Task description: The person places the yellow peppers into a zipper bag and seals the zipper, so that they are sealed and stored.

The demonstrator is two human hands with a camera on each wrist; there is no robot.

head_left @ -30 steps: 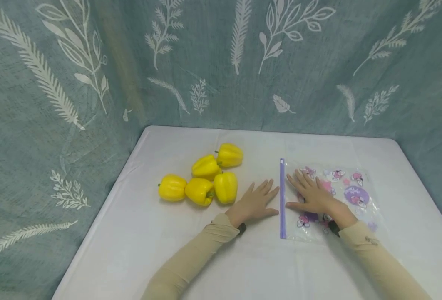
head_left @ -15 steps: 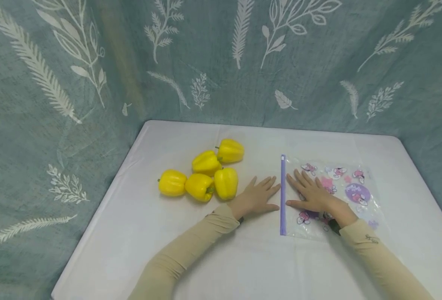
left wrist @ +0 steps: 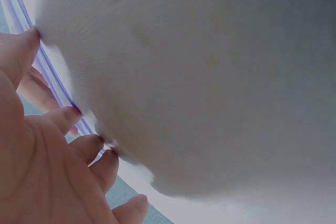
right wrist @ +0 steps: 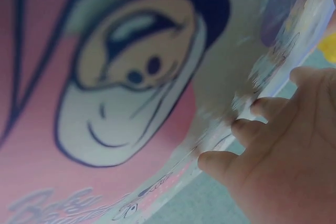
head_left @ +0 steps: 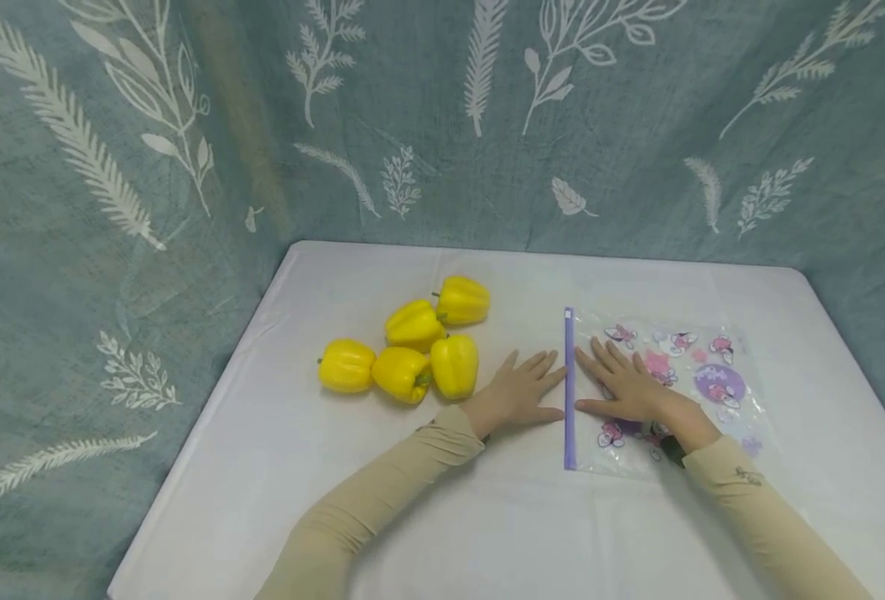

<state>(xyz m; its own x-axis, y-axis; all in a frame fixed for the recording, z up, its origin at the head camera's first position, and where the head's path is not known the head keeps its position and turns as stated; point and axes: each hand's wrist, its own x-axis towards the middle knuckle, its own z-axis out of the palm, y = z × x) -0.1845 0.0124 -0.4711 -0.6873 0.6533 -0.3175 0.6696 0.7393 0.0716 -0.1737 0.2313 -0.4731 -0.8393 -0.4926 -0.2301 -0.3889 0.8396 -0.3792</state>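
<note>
A clear zip bag printed with pink and purple cartoon figures lies flat on the right half of the table, its purple zip edge toward the left. My right hand rests on the bag with fingers spread, just right of that edge. Left of the zip edge, my left hand lies on the table, fingers spread, the tips at or very close to the edge. Several yellow bell peppers sit grouped left of my left hand. In the right wrist view, the printed bag fills much of the frame beside my fingers.
A white cloth covers the table. Green curtains with white leaf prints hang behind it and along its left side. The nearest bell pepper lies close to my left wrist.
Both hands keep their places by the zip edge, and the peppers and bag stay put. The head view has shifted slightly.
</note>
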